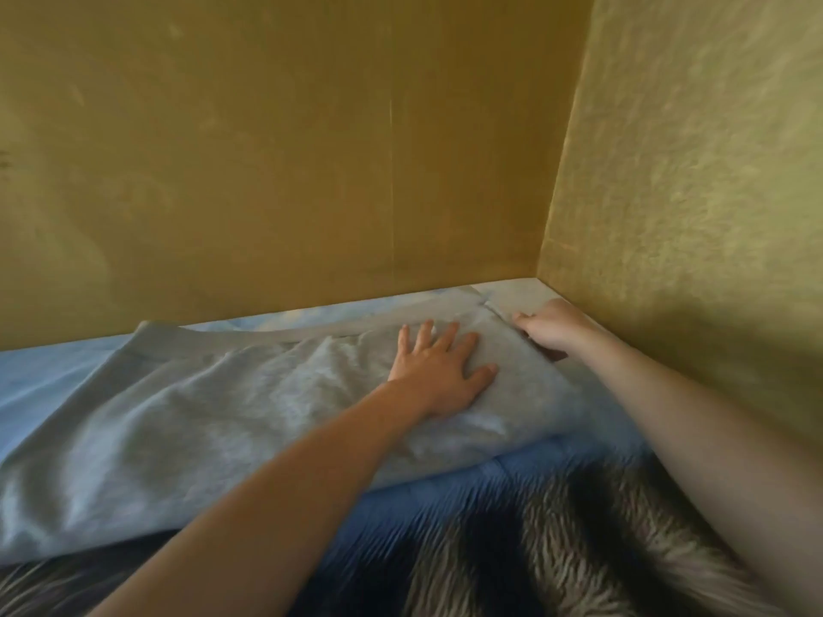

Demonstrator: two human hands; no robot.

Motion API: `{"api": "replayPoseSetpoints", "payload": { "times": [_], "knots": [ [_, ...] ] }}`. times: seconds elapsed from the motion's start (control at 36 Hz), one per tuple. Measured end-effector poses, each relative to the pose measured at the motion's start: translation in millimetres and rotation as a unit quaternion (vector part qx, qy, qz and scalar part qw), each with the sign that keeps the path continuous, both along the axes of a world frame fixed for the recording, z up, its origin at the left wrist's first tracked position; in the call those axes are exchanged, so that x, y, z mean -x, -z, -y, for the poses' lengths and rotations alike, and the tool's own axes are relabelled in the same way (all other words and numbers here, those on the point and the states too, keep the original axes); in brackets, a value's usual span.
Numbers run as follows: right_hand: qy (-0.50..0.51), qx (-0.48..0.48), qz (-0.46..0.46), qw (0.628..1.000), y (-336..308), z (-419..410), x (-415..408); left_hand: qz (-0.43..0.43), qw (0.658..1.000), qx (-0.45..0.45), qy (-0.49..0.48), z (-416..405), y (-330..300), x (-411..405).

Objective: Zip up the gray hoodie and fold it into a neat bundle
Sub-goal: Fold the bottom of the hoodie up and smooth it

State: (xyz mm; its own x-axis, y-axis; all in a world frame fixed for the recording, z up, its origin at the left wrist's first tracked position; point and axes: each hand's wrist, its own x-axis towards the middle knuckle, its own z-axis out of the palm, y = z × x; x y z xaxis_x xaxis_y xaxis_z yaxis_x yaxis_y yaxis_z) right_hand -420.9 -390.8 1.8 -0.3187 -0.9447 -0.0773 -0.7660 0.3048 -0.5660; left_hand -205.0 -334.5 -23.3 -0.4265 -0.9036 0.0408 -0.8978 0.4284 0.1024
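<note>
- I see one gray hoodie [213, 420] spread flat on the bed [445, 496], with its long axis running from the near left edge of the bed to the far right corner, where two ochre walls [311, 149] meet.
- My left hand [441, 371] lies flat on the cloth towards the far right end, fingers straight and spread, pressing down and holding nothing.
- My right hand [552, 325] sits at the far right corner of the bed, just beside the left hand, fingers curled in what looks like a pinch on an edge of the hoodie near a seam line; blur keeps me from saying whether that line is the zipper.
- The relation that matters: most of the hoodie lies to the left of both hands, and the right hand is nearer the garment's far end, so I judge the coming pull or fold will run along the long axis, with the flat left hand as the anchor.
- I cannot tell whether the zip is closed.
- Count: one hoodie, two hands, one blue bed cover, one striped furry blanket [579, 549] along the near edge.
</note>
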Motion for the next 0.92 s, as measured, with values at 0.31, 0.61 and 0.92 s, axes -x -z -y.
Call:
{"api": "replayPoseSetpoints", "payload": {
  "times": [0.31,0.61,0.92],
  "knots": [
    [-0.049,-0.11,0.161,0.98,2.4,-85.4,18.0,0.044,0.996,-0.075,-0.012,-3.9,0.9,48.4],
    [-0.064,-0.102,0.094,0.988,10.9,-101.1,30.2,0.042,0.996,-0.074,-0.023,-3.4,8.1,48.7],
    [-0.058,0.031,-0.14,0.988,5.2,-82.5,-12.7,-0.007,0.999,-0.03,-0.028,-16.8,0.0,-2.8]
  ]
}}
